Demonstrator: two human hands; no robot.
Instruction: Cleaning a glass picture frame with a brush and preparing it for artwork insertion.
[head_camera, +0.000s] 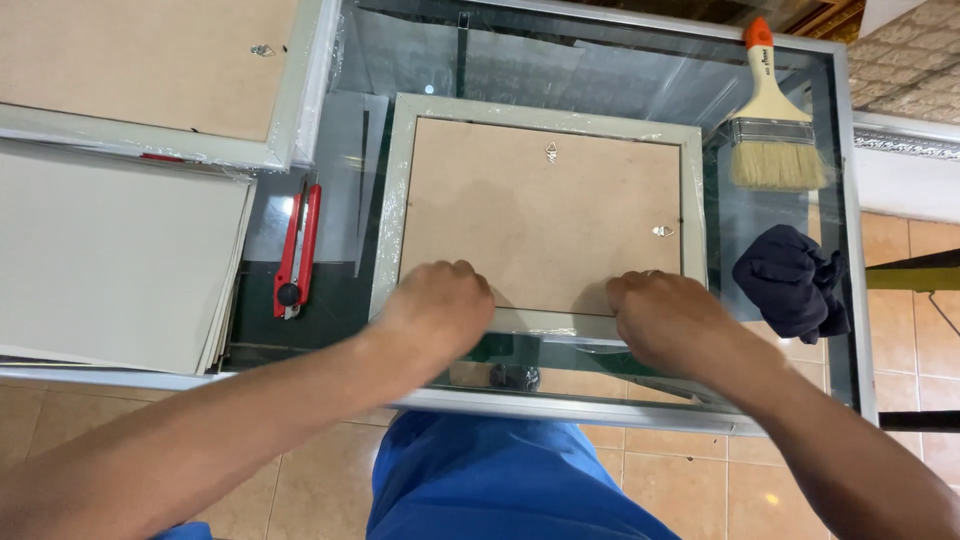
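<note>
1. A pale wooden picture frame with a brown board back lay face down in the middle of the glass table.
2. The left hand and right hand, set apart, pressed its near edge with curled fingers.
3. It looked light, stiff and easy to break, so the side rails seemed safest to hold.
4. A red box cutter lay to the left.

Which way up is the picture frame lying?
Face down: the picture frame shows its brown backing board and hanging hooks, lying flat on the glass table.

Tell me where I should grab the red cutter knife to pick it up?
Grip the red cutter knife around the middle of its long, slim body, coming from above. It lies flat on the glass table, with open space on both sides for fingers, and a mid-body hold avoids either end.
</note>
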